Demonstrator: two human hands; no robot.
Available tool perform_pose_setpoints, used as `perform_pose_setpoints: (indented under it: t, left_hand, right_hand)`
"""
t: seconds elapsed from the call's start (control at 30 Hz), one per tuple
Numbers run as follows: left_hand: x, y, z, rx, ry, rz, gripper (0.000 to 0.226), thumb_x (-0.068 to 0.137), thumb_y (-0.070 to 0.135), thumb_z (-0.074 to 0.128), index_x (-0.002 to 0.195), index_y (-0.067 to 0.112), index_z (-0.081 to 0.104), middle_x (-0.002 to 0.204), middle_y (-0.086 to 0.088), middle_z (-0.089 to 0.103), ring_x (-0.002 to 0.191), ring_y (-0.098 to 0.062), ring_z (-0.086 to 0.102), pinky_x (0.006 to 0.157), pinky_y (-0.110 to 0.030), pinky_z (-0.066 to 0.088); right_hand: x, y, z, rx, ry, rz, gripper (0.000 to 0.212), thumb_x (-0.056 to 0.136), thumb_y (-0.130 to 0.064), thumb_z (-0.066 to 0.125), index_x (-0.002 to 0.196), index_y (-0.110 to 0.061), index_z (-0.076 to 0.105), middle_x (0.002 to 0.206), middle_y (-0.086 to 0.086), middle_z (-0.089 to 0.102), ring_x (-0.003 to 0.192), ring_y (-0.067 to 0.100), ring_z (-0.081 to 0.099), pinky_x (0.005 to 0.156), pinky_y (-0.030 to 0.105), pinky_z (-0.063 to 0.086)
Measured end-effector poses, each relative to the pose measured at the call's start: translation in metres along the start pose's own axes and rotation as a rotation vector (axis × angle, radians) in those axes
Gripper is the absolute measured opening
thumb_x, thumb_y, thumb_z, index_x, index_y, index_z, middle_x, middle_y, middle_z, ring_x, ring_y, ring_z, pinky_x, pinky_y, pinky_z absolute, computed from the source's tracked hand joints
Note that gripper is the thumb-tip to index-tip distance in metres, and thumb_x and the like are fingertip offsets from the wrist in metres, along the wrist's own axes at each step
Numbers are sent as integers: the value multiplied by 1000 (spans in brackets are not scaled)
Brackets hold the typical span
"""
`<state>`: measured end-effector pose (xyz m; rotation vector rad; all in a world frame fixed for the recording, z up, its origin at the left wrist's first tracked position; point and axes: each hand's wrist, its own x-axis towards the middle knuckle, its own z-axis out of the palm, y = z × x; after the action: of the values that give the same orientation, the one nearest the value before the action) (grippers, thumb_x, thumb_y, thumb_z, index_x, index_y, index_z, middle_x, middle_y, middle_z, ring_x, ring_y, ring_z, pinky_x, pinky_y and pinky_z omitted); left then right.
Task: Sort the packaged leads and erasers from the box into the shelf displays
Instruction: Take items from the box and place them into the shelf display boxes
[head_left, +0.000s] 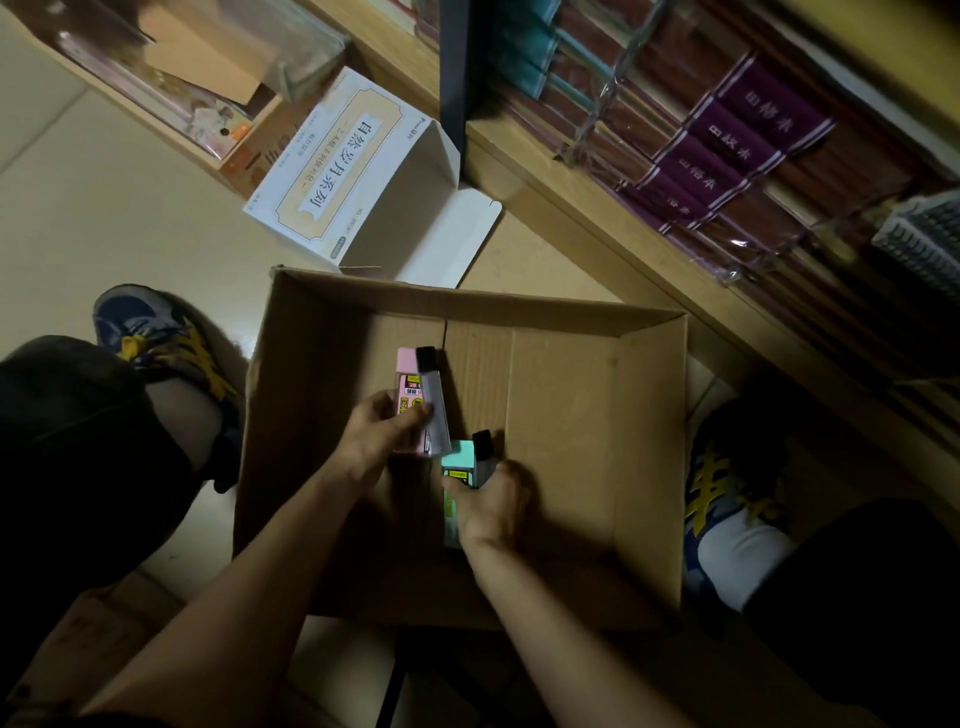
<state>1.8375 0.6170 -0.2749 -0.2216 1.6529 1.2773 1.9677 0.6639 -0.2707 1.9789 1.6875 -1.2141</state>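
Observation:
An open brown cardboard box (597, 415) sits on the floor between my feet. Inside it, my left hand (382, 434) grips a pink packaged lead pack (406, 382) with a black-capped clear lead tube on its front. My right hand (491, 506) grips a mint-green packaged lead pack (457, 460) of the same kind, its black cap sticking up past my fingers. The two packs are close together near the middle of the box floor. The rest of the box floor is bare cardboard.
A white empty display carton (358, 171) with printed lettering stands open behind the box. A wooden shelf (597, 218) to the right holds rows of wrapped notebooks (727, 156). Another low shelf (171, 93) is at the upper left. My shoes (156, 338) flank the box.

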Motion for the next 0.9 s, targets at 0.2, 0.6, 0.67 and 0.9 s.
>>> perform_pose_setpoints:
  t: [0.2,0.6,0.67,0.9]
  left_hand:
    - [-5,2,-5,-69,-168,-28,9,90,4,56,95,8,62,85,-8,69,68,-13,69,63,-25,57]
    - [-53,59,57,-20,-581,36,22,94,9,50,115,6,56,105,-13,71,93,-26,69,75,-31,57]
    - [-64,69,68,-20,-576,57,18,93,13,51,109,11,59,100,-12,71,89,-24,71,70,-28,57]
    - [-111,96,94,5,-564,240,66,62,35,86,116,15,53,103,-6,72,94,-25,70,71,-30,57]
  right_hand:
    - [10,3,-45,483,-169,13,19,77,-7,74,93,-5,64,103,20,69,84,29,68,78,39,56]
    - [-21,-47,-154,817,-389,-186,19,82,-16,70,100,-18,65,84,-3,73,71,9,71,53,22,54]
    - [-30,-52,-163,838,-352,-242,19,82,-18,70,101,-20,64,84,-4,72,69,6,70,51,19,52]
    - [-63,-72,-200,817,-252,-420,38,88,-29,63,119,-10,54,102,8,69,75,10,68,55,19,54]
